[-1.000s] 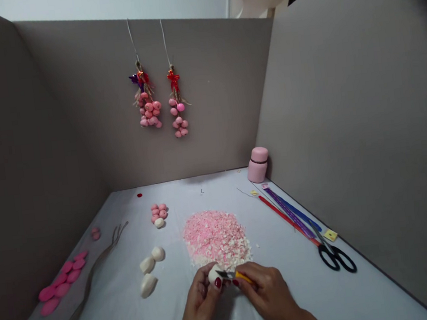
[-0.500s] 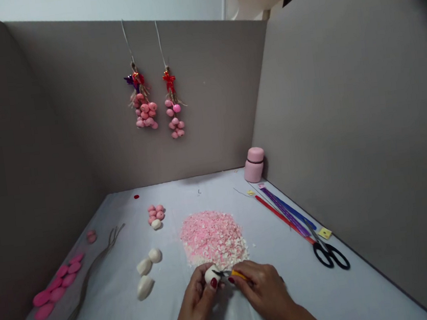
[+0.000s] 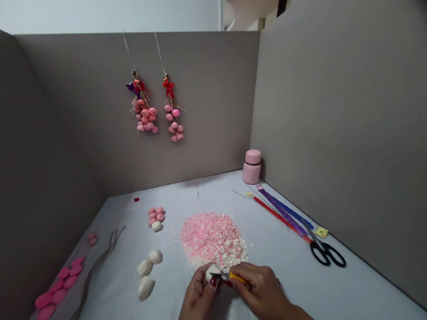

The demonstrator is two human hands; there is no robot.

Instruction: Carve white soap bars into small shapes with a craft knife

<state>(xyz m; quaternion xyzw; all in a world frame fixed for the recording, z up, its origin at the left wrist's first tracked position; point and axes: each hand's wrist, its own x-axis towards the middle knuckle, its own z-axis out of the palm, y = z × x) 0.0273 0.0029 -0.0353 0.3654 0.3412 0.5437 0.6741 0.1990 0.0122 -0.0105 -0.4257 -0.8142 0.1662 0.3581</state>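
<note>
White egg-shaped piece (image 3: 212, 271) sits pinched in left hand (image 3: 198, 301); right hand (image 3: 260, 292) grips a yellow-handled blade (image 3: 232, 277) against it.

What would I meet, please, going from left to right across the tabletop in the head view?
Flat pink pieces → three loose white pieces → pile of pink-and-white shavings → pink bottle → black-handled scissors.
</note>
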